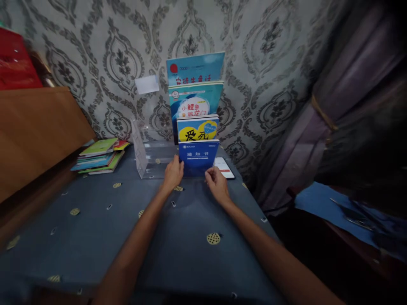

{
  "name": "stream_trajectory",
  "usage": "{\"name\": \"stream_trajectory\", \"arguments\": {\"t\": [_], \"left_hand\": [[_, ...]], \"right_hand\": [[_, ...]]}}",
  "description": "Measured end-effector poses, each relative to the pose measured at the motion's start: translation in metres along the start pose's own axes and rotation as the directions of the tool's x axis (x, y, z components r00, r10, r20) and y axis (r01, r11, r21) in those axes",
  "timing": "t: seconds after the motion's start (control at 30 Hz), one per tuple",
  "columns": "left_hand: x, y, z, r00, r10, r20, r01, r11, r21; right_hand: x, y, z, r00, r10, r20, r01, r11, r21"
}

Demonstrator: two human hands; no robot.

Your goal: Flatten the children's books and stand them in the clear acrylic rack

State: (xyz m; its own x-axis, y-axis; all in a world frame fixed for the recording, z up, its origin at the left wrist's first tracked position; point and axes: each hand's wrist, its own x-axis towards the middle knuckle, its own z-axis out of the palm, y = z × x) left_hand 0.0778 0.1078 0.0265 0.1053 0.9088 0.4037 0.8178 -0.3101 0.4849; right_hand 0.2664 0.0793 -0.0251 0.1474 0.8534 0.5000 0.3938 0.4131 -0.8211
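Desk [95, 237]: blue-grey dotted cloth, book stack [100, 156] at left.
Room: grey patterned wallpaper [104, 55]; purple curtain [343, 97] right.
Fingers: left hand [173, 173] grasps blue booklet [197, 156]; right hand [217, 183] grip unclear.

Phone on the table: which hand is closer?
Right. The right hand sits just beside the phone, at its near left corner; the left hand is farther, at the left edge of the blue booklet.

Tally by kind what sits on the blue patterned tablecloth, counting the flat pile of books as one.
Upright books: 4 (light blue book, teal book, yellow-and-blue book, dark blue book)
Clear acrylic rack: 1
Flat pile of thin colourful books: 1
Black-edged smartphone: 1
Total: 7
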Motion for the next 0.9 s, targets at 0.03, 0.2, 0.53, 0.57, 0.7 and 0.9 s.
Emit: {"name": "stream_trajectory", "arguments": {"t": [0.03,0.2,0.53,0.57,0.7,0.9], "left_hand": [[0.0,-0.001,0.0,1.0,0.014,0.003,-0.014,1.0,-0.009],[-0.004,-0.021,-0.011,0.997,0.08,0.004,-0.079,0.993,-0.083],[-0.028,-0.086,-0.065,0.999,0.029,-0.027,-0.031,0.995,-0.09],[-0.031,-0.094,-0.072,0.999,0.003,-0.043,-0.006,0.997,-0.071],[-0.03,-0.132,-0.108,0.976,-0.162,-0.144,0.174,0.982,0.076],[0.0,-0.191,-0.16,0.88,-0.353,-0.319,0.45,0.835,0.317]], "right_hand": [[-0.006,-0.003,0.005,0.998,-0.015,0.061,0.015,1.0,-0.003],[-0.03,-0.017,0.024,0.918,-0.086,0.387,0.126,0.989,-0.079],[-0.057,-0.044,0.039,0.831,-0.099,0.548,0.162,0.984,-0.069],[-0.059,-0.046,0.043,0.822,-0.103,0.56,0.17,0.983,-0.068],[-0.067,-0.055,0.062,0.778,-0.119,0.617,0.207,0.976,-0.073],[-0.074,-0.064,0.08,0.689,-0.122,0.714,0.264,0.96,-0.09]]}}
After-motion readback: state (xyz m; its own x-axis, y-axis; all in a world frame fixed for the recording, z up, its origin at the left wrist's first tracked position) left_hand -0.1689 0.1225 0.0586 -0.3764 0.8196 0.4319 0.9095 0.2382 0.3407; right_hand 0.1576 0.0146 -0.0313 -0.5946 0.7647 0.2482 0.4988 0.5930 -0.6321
